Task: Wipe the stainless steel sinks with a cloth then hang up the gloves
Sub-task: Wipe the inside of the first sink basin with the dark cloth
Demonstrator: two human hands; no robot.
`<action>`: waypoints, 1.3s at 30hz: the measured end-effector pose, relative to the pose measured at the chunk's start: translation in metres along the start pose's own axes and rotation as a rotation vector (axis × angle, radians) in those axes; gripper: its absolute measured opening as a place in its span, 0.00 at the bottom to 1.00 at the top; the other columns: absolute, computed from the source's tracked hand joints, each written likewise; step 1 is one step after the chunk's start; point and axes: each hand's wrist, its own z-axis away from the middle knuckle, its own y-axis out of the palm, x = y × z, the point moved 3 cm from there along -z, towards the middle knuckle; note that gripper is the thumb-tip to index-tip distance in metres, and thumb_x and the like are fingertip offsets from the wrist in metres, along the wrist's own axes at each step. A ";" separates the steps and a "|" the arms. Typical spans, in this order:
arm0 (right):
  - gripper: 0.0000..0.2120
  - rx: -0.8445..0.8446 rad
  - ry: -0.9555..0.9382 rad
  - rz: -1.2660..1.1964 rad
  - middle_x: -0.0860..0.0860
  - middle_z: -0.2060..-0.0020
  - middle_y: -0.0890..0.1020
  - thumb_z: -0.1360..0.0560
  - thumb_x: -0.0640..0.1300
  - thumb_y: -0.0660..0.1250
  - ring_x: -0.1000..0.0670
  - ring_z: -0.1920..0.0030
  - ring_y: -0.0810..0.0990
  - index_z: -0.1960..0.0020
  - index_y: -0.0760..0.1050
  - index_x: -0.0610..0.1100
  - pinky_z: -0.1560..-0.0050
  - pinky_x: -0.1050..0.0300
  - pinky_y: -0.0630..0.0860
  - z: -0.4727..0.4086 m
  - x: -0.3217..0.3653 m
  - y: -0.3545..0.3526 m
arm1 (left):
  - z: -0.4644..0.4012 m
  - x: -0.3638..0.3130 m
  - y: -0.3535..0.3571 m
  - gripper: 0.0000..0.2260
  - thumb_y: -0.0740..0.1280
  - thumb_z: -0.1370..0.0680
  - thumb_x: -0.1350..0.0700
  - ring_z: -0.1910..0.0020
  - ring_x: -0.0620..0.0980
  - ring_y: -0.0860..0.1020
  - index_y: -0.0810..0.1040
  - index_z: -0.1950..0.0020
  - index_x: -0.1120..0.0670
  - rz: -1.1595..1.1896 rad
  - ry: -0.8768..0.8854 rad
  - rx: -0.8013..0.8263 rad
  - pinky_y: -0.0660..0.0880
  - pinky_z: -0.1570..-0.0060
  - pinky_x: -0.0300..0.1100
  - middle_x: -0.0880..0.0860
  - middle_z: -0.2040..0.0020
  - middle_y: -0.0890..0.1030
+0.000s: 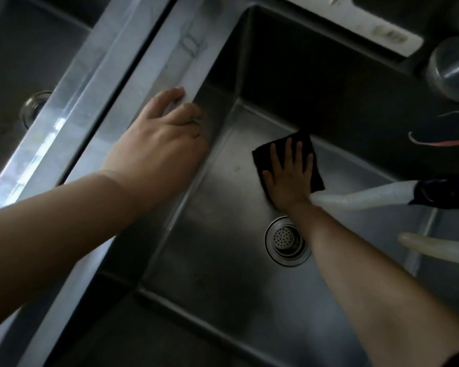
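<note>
At far left a second sink (pixel 24 62) lies in shadow, its drain (pixel 35 108) just visible beyond the bright steel divider (pixel 96 83) that separates the two basins. Your left hand (pixel 164 139) rests on the rim of the near sink (pixel 170 229), fingers loosely curved over the edge and gripping nothing, bracing you as you lean in.

Move right and down into the basin: the strainer (pixel 288 241) sits mid-floor, with your right forearm crossing just beside it. Beyond it, your right hand (pixel 288 176) lies flat with fingers spread, pressing the dark cloth (pixel 316 170) against the sink floor close to the far wall. The cloth sits directly under that palm, its corners showing past the fingertips and at the right of the wrist.

The relation that matters: the unwiped floor appears to run from the cloth back toward you and the strainer, so the likely stroke is a pull along your right forearm's line. The right hand is the one on the job; the left is well apart on the rim.

At right, pale glove fingers (pixel 355 197) reach in, touching or nearly touching the cloth's edge; a sweep that way would probably snag them. The gloves are not yet hung.
</note>
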 end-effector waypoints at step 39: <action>0.32 -0.029 -0.199 -0.036 0.44 0.23 0.45 0.22 0.60 0.44 0.42 0.24 0.39 0.23 0.40 0.49 0.31 0.40 0.31 -0.011 0.113 0.007 | -0.002 0.002 0.000 0.11 0.59 0.22 0.59 0.38 0.50 0.75 0.81 0.56 0.53 0.035 -0.034 -0.019 0.62 0.30 0.53 0.51 0.54 0.82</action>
